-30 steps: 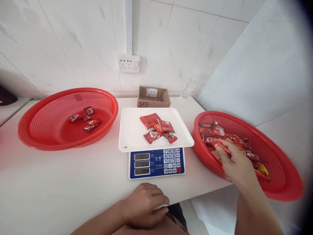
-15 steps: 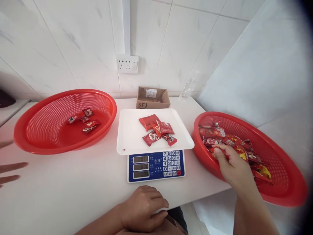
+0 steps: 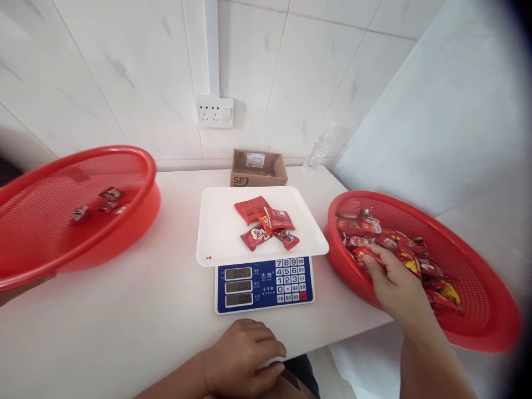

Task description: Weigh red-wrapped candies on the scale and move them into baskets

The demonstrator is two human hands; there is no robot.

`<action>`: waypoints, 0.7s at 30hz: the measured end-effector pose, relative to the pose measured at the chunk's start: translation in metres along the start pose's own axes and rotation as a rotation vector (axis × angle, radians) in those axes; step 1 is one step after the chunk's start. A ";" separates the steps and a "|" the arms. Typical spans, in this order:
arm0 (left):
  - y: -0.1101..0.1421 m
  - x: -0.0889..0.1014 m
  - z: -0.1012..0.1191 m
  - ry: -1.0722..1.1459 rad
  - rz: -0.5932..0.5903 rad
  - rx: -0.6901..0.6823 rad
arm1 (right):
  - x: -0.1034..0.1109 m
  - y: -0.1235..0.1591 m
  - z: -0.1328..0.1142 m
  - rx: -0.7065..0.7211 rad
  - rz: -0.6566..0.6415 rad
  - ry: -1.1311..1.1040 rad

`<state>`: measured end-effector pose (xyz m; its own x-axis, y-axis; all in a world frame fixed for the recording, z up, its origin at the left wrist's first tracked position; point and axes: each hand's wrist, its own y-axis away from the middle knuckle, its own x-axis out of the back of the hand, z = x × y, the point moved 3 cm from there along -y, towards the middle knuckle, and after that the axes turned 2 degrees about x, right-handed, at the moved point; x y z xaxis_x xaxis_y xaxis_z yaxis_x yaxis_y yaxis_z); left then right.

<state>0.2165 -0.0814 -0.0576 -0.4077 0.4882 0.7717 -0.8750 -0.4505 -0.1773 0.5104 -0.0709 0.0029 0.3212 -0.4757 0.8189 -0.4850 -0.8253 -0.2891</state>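
My left hand [image 3: 247, 354] rests at the front edge of the table below the scale, its fingers loosely curled together and nothing visible in them. Inside the right red basket [image 3: 490, 271], my right hand [image 3: 390, 271] pinches a red snack packet [image 3: 366, 253] between thumb and fingers, above several other wrapped snacks [image 3: 409, 255]. Between the hands, a digital scale [image 3: 266, 285] carries a white tray [image 3: 216, 221]. Several red packets [image 3: 256, 235] lie overlapping in the middle of that tray.
Another person's hand [image 3: 25, 288] is under the left red basket [image 3: 141, 221], which is tilted and holds a few small packets [image 3: 110, 194]. Behind the scale stand a cardboard box [image 3: 258, 169] and a clear plastic bottle [image 3: 318, 152]. A wall socket [image 3: 215, 112] is above.
The left basket has shifted left and tipped up, with the other person's hand now beneath it. My right hand stays on the packet; my left hand has barely moved.
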 end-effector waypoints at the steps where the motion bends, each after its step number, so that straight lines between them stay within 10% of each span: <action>1: 0.000 -0.001 0.000 -0.001 0.000 0.005 | 0.000 0.000 0.001 -0.001 0.004 0.009; 21: 0.003 0.032 0.013 -0.090 0.386 -0.119 | 0.003 0.000 -0.010 0.030 -0.054 -0.016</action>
<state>0.2047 -0.0772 -0.0255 -0.6920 0.2308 0.6840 -0.6886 -0.4955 -0.5294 0.5028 -0.0697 0.0108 0.3596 -0.4344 0.8258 -0.4419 -0.8588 -0.2593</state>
